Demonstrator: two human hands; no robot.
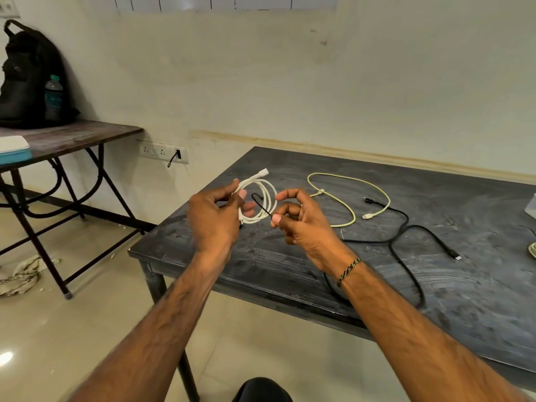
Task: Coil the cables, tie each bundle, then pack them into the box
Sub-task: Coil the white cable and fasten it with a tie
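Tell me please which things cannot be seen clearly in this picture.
- Head view: the box is cut off by the right edge.
- Whitish object at the right edge: cut off, unidentifiable.
- White cable coil: partly hidden behind the left hand.
- Black tie pinched by the right hand: too thin to tell whether it wraps the coil.

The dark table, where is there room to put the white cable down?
The dark grey table has a bare patch at its near left corner, between the left edge and the long black cable. The far strip by the wall is bare too. The middle is crowded: the yellow-green cable loops there, beside the coiled white cable.
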